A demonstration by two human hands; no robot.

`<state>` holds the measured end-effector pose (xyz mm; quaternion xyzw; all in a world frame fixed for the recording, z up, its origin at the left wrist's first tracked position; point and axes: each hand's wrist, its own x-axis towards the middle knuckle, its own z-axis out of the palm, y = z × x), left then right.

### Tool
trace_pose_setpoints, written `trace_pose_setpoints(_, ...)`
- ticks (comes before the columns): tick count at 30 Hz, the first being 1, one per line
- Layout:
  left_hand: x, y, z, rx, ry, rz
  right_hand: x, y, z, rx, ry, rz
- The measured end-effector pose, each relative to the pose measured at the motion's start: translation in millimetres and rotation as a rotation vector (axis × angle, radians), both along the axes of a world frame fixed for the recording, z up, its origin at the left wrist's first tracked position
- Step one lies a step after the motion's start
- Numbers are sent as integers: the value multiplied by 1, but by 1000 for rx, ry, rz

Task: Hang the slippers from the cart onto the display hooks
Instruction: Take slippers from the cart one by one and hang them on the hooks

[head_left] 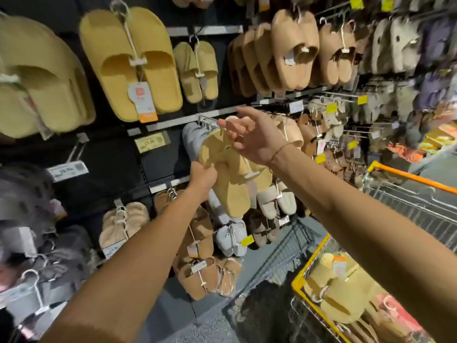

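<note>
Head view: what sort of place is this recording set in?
Most likely a shop's footwear aisle. Paired slippers hang on wall hooks above price labels, a wire shopping cart stands at the right, and the left hand and right hand hold yellow slippers near a display hook.

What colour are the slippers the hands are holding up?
Mustard yellow slippers, seen in the head view.

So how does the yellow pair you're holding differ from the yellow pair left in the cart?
The held yellow pair is up at the display hook, gripped by the left hand with the right hand at its hanger; the cart pair lies loose in the basket. The held pair hangs tilted; the cart pair lies flat among other slippers. Both are yellow slides.
</note>
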<state>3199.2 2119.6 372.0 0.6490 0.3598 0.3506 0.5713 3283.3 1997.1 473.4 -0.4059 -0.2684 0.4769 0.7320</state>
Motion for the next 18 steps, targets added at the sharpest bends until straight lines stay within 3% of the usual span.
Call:
trace_pose_setpoints(2, -16, 14, 18, -16, -50, 29, -13, 4, 17, 15, -86, 51)
trace_pose_setpoints(4, -30, 27, 30, -72, -82, 45, -17, 10, 30, -2, -232, -43)
trace_pose_setpoints(8, -52, 45, 54, -87, -162, 57, 11, 25, 25, -10, -704, -697)
trace_pose_setpoints(9, -55, 47, 60, -89, -184, 52, 23, 28, 16, -56, -744, -705)
trace_pose_setpoints(14, -41, 57, 85, -10, -202, -50, 76, 47, -27, -128, -659, -173)
trace_pose_setpoints(18, -8, 64, 103, 18, -231, -76, 96, 53, -19, -53, -575, -261)
